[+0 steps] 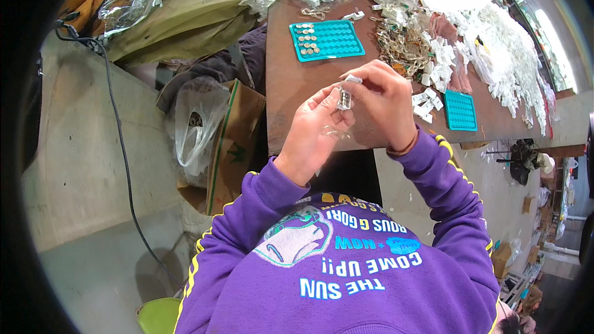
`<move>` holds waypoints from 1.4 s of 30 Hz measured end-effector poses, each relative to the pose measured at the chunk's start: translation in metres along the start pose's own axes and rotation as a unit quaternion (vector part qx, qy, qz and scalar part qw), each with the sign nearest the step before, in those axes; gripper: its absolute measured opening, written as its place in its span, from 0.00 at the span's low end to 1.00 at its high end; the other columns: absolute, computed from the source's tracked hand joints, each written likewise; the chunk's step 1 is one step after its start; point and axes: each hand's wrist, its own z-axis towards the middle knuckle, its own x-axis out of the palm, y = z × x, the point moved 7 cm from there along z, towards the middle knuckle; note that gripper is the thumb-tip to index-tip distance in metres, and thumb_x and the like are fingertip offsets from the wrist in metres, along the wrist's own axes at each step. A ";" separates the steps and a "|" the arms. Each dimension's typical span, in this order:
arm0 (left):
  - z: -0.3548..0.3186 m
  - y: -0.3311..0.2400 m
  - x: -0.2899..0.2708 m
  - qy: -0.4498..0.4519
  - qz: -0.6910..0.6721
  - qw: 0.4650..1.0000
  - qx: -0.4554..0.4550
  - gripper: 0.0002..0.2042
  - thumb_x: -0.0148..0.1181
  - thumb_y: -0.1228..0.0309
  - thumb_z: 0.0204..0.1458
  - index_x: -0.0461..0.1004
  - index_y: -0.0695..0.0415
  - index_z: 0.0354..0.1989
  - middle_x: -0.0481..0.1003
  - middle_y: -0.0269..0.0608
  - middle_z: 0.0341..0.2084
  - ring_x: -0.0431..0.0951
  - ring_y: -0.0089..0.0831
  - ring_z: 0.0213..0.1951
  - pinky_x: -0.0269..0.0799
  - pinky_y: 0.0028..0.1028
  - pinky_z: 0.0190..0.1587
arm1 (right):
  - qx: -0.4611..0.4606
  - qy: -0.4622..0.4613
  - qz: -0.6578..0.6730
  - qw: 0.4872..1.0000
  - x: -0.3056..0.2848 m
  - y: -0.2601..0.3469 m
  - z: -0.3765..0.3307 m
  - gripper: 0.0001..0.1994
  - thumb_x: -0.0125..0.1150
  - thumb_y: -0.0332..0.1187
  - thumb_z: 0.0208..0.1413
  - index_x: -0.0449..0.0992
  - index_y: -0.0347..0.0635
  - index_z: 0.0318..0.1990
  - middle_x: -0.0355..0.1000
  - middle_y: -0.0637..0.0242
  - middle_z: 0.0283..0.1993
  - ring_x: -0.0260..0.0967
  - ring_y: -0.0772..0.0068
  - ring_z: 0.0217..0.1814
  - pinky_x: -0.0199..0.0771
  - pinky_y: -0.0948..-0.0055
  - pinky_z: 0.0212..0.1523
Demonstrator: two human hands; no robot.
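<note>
Over the near part of the brown table [297,86], my left hand [307,133] pinches a small silver, shiny piece [344,100] between thumb and fingers. My right hand [388,100] is closed beside it, with its fingertips on a small white plastic piece [353,78] just above the silver one. Whether the two pieces are joined I cannot tell. Thin pale strands [334,131] hang by my left fingers. Beyond my hands lies a teal tray [343,40], with several small round silver pieces [306,38] in rows at its left side.
Right of my hands are a heap of thin cords and clips [402,40], loose white plastic pieces [427,104] and a second teal tray [460,111]. A large white pile [504,55] covers the far right. A cardboard box [226,148] with a plastic bag [197,127] stands left of the table.
</note>
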 end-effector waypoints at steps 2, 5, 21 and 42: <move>-0.002 -0.002 0.008 0.049 0.005 0.999 0.002 0.12 0.50 0.64 0.63 0.70 0.57 0.50 0.74 0.34 0.41 0.74 0.23 0.43 0.71 0.26 0.46 | -0.135 -0.033 -0.119 0.983 -0.001 0.024 -0.015 0.15 0.68 0.26 0.43 0.79 0.37 0.42 0.72 0.62 0.34 0.74 0.64 0.35 0.75 0.69 0.38; -0.008 0.000 0.008 0.034 -0.041 0.999 -0.008 0.12 0.49 0.64 0.64 0.69 0.57 0.50 0.73 0.34 0.42 0.72 0.25 0.46 0.69 0.31 0.52 | -0.278 -0.018 -0.166 0.946 0.005 0.044 -0.027 0.18 0.69 0.27 0.42 0.78 0.38 0.44 0.72 0.62 0.40 0.74 0.62 0.39 0.76 0.68 0.39; -0.016 0.006 0.004 0.000 0.024 1.000 -0.003 0.12 0.44 0.68 0.65 0.69 0.59 0.50 0.74 0.39 0.46 0.74 0.31 0.50 0.69 0.35 0.57 | -0.330 -0.007 -0.244 0.912 0.000 0.042 -0.031 0.15 0.69 0.28 0.42 0.76 0.37 0.41 0.71 0.62 0.36 0.74 0.63 0.34 0.76 0.70 0.33; -0.001 -0.052 -0.029 -0.051 0.103 0.960 0.256 0.08 0.56 0.77 0.57 0.72 0.62 0.45 0.75 0.43 0.40 0.76 0.35 0.45 0.71 0.41 0.57 | -0.284 0.150 -0.430 0.844 0.056 -0.001 -0.029 0.02 0.57 0.30 0.44 0.71 0.45 0.25 0.69 0.66 0.29 0.71 0.67 0.36 0.70 0.69 0.41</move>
